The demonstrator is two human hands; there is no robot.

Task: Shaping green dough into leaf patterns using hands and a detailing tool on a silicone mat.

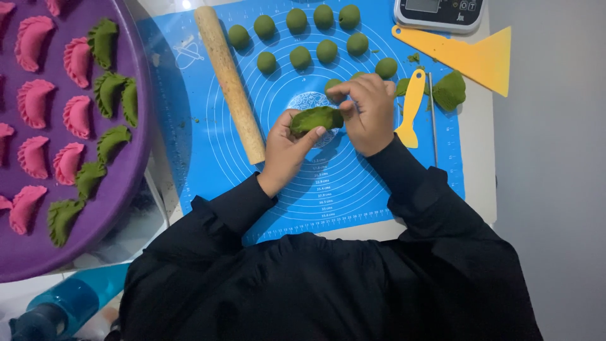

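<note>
My left hand point(285, 146) cups a folded green dough dumpling point(315, 118) above the blue silicone mat point(189, 139). My right hand point(368, 113) pinches the dumpling's right end between thumb and fingers. Both hands hold the same piece, over the mat's centre. Several green dough balls point(300, 57) lie in rows at the mat's far side, just beyond my hands. Black sleeves cover both arms.
A wooden rolling pin point(230, 82) lies left of my hands. A purple tray point(129, 158) at left carries several pink and green dumplings. A yellow scraper point(467, 57), a small yellow tool point(411, 107), a green dough lump point(449, 91) and a scale point(439, 12) sit at right. A blue bottle point(63, 306) lies lower left.
</note>
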